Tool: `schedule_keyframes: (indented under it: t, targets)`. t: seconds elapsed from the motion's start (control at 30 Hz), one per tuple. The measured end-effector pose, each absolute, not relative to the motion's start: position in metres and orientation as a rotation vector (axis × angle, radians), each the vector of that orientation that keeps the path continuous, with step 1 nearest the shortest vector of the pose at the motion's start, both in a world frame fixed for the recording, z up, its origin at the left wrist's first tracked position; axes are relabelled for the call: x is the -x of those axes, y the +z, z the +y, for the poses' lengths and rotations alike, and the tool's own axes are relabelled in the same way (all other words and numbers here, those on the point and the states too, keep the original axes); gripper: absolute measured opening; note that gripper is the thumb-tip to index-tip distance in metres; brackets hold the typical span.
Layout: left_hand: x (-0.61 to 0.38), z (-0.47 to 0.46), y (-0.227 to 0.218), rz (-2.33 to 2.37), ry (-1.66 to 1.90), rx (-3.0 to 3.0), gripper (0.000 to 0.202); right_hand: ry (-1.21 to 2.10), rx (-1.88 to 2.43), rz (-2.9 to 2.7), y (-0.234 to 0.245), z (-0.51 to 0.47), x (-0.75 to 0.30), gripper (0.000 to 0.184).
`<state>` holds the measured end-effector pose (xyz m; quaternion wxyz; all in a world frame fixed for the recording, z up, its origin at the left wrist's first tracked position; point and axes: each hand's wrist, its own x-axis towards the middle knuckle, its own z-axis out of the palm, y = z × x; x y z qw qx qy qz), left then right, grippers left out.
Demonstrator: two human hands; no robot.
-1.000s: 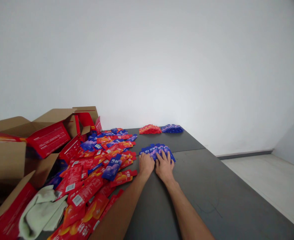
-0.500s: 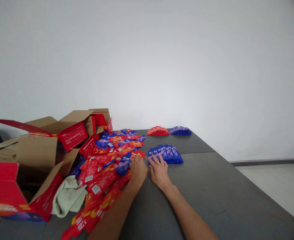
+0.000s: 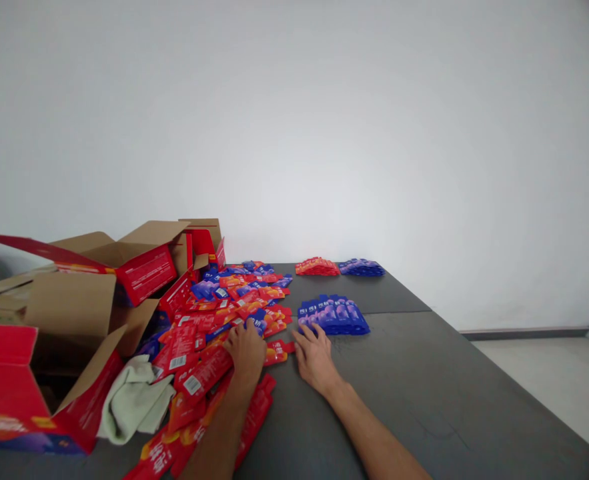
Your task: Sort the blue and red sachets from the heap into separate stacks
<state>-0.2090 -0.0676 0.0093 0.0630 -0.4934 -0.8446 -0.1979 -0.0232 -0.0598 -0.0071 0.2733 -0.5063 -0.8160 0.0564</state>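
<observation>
My left hand (image 3: 247,351) is over the mixed heap of sachets, its fingers closed over the lower part of a blue sachet (image 3: 257,321). That sachet's printed top sticks out beyond my fingers. My right hand (image 3: 315,360) is open, fingers spread, with its fingertips at the near left edge of an overlapping row of blue sachets (image 3: 337,316). A red sachet (image 3: 277,352) lies on the table between my hands. Red and orange sachets (image 3: 207,370) in the heap spread around and under my left forearm.
Farther back on the dark table (image 3: 404,393) lie a red sachet stack (image 3: 317,267) and a blue sachet stack (image 3: 362,267). Opened red cartons (image 3: 4,367) stand at the left. A pale green cloth (image 3: 137,400) lies beside the heap. A white wall rises behind.
My left hand has moved left and slightly nearer, onto the blue sachet. Red sachets by my left forearm have shifted. My right hand has slid slightly back from the blue row.
</observation>
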Motion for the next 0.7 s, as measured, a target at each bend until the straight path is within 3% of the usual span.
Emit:
schedule_keyframes:
  t: [0.17, 0.43, 0.57, 0.7]
  targets:
    - [0.216, -0.065, 0.011, -2.581, -0.856, 1.598, 0.048, 0.191, 1.343, -2.191, -0.007, -0.062, 0.025, 0.038]
    - [0.212, -0.056, 0.002, -2.435, -1.805, 1.756, 0.051, 0.317, 1.26, -2.052, -0.011, -0.058, 0.028, 0.034]
    - [0.195, -0.057, -0.006, -2.366, -2.349, 1.803, 0.052, 0.636, 1.125, -1.864, -0.011, -0.059, 0.036, 0.037]
    - [0.181, -0.061, -0.007, -2.328, -2.566, 1.783, 0.061, 0.957, 1.04, -1.709, -0.008, -0.062, 0.042, 0.039]
